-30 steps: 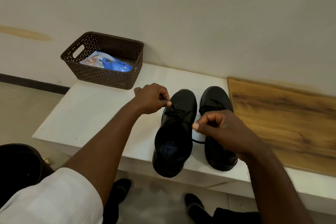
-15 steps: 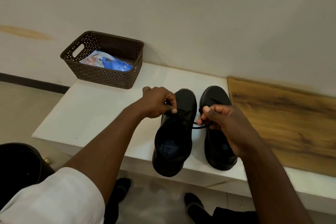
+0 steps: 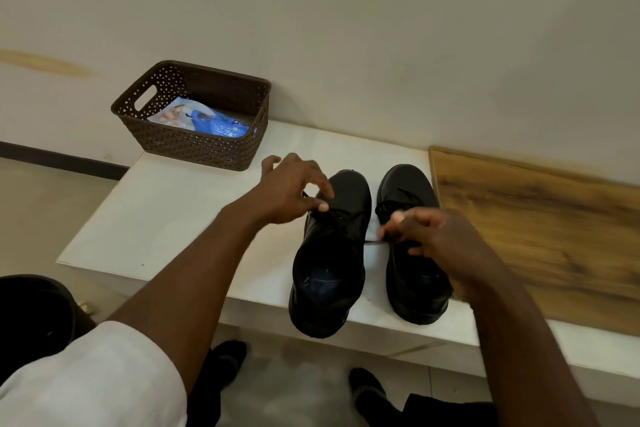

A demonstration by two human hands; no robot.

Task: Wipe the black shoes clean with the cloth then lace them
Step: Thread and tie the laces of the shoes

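Black shoes (image 3: 330, 246) stand side by side at the front edge of the white bench (image 3: 180, 215), heels toward the person, for lacing.

Left hand (image 3: 294, 191) pinches a lace end over the left shoe's eyelets, the other fingers spread; right hand (image 3: 429, 236) pinches the other end of the lace (image 3: 372, 242) and draws it sideways, probably to tighten it. Heels near the edge keep the laces within easy reach. A brown basket (image 3: 194, 146) with a blue packet sits at the back left corner, well apart.
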